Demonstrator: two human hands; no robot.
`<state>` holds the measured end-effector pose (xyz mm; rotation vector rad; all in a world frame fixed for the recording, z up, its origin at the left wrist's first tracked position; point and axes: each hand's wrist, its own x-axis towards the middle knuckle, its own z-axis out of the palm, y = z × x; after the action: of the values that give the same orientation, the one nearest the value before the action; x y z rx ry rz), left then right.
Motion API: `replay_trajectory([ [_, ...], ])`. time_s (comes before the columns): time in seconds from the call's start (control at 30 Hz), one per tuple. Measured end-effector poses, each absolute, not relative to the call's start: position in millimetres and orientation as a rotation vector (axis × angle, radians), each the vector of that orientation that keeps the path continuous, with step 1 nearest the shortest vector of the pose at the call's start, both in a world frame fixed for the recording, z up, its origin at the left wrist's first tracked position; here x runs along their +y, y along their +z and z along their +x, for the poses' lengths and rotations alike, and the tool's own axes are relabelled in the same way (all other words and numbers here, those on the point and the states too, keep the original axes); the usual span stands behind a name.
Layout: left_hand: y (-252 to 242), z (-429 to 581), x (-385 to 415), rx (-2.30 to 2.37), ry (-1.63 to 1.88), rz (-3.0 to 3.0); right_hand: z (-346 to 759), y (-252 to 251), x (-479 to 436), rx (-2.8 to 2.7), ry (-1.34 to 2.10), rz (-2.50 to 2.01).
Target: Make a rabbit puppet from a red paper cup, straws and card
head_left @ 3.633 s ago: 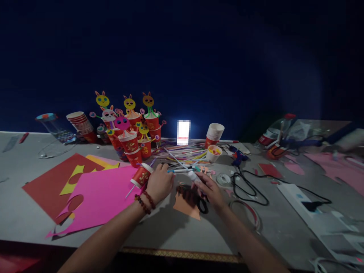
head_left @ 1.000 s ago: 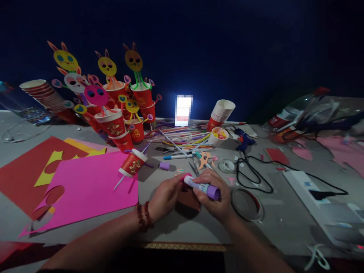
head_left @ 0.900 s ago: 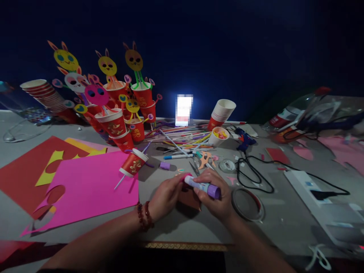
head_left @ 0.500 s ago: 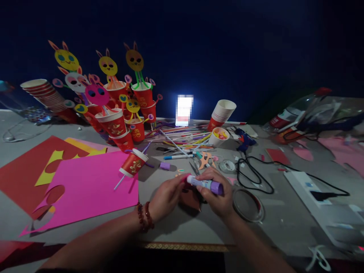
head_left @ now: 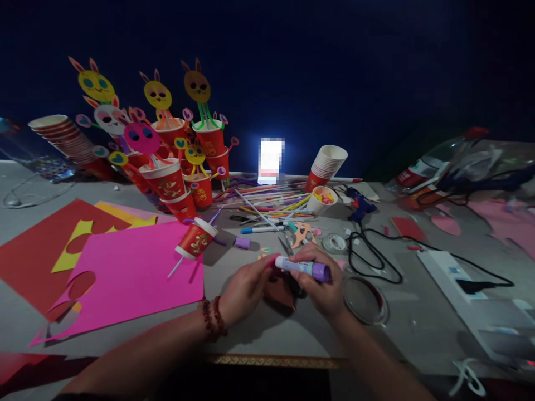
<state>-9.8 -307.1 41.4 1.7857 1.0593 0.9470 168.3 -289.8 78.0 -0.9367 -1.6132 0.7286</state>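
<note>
My right hand is closed around a glue stick with a purple base, lying nearly level, its pale end pointing left. That end meets a small pink paper piece pinched in the fingers of my left hand. Most of the pink piece is hidden by the fingers. Under my hands lies a dark brown-red paper piece. A purple cap rests on the table beyond my left hand. Scissors lie just past my hands, partly covered, close to an orange paper cutout.
Paper cups with rabbit figures stand back left. A tipped red cup lies on pink paper. Pipe cleaners, a glue gun, a tape roll and a power strip lie around. A lit screen stands behind.
The glue stick and my right hand have shifted very slightly to the right and up. My left hand stays in place, and the things on the table have not moved.
</note>
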Motion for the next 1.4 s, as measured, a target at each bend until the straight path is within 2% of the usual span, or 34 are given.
replay_trajectory([
  [1.4, 44.2, -10.0, -307.7, 1.024, 1.000, 1.653, 173.7, 70.0, -288.7, -1.548, 0.834, -1.020],
])
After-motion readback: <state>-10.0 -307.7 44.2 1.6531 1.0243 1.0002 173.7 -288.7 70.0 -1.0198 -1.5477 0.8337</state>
